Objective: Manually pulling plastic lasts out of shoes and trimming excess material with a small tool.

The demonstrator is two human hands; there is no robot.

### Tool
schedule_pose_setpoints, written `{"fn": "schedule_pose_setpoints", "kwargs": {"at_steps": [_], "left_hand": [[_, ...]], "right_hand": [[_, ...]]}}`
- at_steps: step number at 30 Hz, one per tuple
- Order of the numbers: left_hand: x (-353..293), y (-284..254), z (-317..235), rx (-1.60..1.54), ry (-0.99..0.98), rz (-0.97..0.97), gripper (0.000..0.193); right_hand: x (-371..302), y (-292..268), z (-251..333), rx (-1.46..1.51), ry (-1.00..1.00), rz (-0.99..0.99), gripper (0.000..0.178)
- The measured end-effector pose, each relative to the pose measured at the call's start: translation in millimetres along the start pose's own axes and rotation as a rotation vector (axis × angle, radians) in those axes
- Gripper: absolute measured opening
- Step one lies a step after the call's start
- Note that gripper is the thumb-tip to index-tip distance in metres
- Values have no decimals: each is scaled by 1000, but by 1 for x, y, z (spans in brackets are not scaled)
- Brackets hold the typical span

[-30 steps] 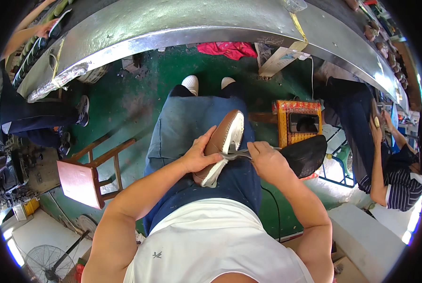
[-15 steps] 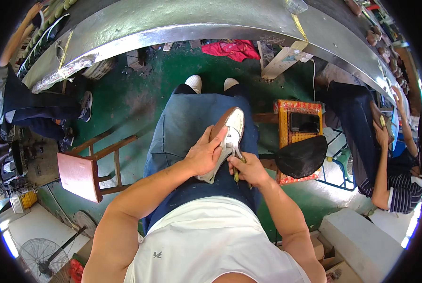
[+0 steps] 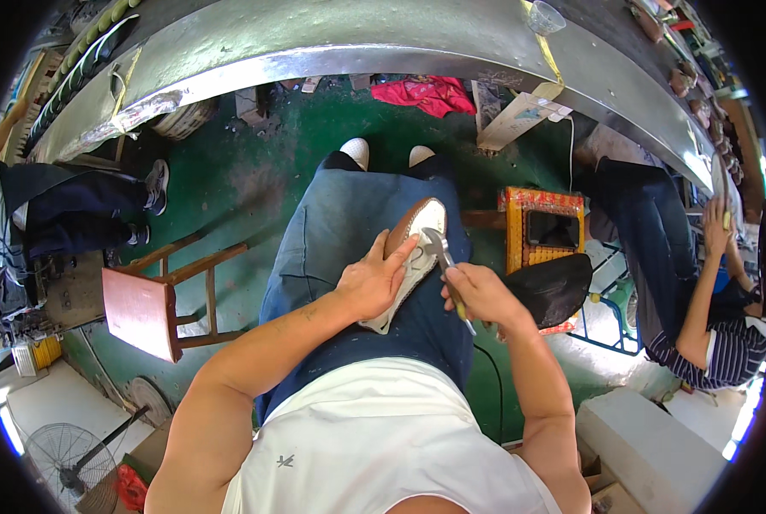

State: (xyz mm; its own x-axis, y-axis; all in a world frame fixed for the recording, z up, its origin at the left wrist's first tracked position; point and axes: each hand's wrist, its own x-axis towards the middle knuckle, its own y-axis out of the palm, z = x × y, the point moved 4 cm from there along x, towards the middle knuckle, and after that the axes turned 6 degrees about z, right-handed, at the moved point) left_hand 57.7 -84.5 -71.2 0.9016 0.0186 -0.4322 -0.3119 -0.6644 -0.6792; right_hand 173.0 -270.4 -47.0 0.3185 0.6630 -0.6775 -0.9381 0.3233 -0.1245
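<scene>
On my lap, over the blue apron [image 3: 323, 223], lies a shoe [image 3: 410, 224] with its pale underside turned up and its brown upper showing along the left side. My left hand [image 3: 374, 278] grips it around the middle, the index finger stretched over the underside. Closed around the yellowish handle of metal lasting pincers [image 3: 437, 250] is my right hand [image 3: 486, 295]. The head of the pincers is over the shoe's right edge; whether it touches cannot be made out. My left hand's fingers hide part of the shoe's middle.
A metal-edged bench [image 3: 314, 60] curves across the far side. At left stands a wooden stool [image 3: 143, 313]; at right, a small orange stand [image 3: 520, 227] holds a phone [image 3: 554, 229] and a black pouch [image 3: 550, 287]. A co-worker [image 3: 709, 343] sits farther right, another person [image 3: 66, 206] far left.
My right hand has moved right and slightly up, and the pincers' head has risen to the upper right, near the toe. My left hand still holds the shoe. The right co-worker's hands have shifted.
</scene>
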Motion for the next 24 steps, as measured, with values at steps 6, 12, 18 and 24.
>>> {"fn": "schedule_pose_setpoints", "kwargs": {"at_steps": [6,12,18,24], "left_hand": [[2,5,4,14,64,-7,56],[-1,1,2,-55,9,39,55],[2,0,3,9,48,102,59],[1,27,21,-264,-40,-90,86]], "right_hand": [[-9,1,26,-219,-241,-133,39],[-16,4,18,-84,-135,-30,32],[-56,-11,5,229,3,114,24],[-9,13,23,-216,-327,-225,28]]}}
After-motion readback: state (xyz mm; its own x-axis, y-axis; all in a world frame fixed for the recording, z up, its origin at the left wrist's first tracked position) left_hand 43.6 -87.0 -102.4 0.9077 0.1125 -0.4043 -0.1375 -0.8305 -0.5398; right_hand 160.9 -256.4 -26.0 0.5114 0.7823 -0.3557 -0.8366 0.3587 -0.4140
